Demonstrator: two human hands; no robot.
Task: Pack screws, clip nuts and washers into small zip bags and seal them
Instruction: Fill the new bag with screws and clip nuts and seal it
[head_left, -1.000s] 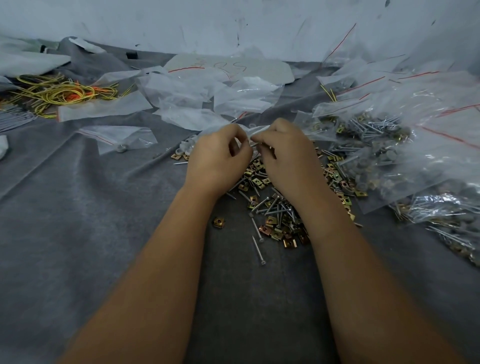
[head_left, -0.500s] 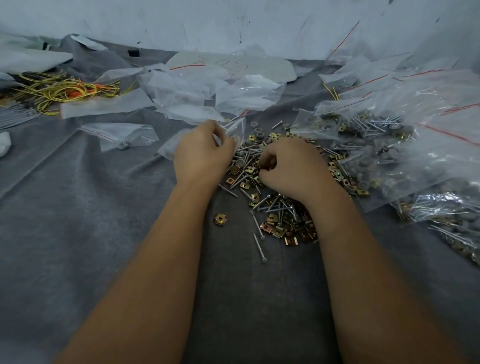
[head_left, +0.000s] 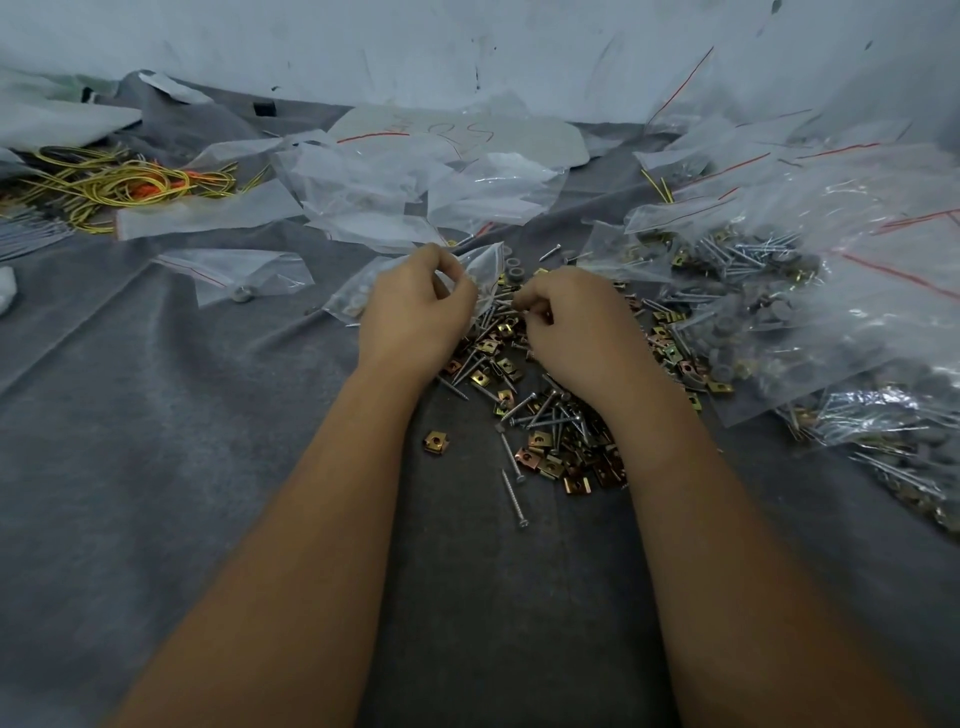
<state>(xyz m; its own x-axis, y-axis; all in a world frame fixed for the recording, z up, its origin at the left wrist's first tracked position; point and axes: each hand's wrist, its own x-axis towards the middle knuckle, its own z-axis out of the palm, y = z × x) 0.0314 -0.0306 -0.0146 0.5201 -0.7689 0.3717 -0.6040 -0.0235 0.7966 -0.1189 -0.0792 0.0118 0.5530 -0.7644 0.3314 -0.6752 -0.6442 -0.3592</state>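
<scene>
No legible text (scrawl unreadable)

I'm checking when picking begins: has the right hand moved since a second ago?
Yes. The right hand has dropped from the bag toward the person, onto the pile of screws and clip nuts, fingers curled.

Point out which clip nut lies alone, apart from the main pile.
The brass clip nut on the grey cloth, below the left hand. It sits by itself left of the pile; the others lie heaped with screws.
</scene>
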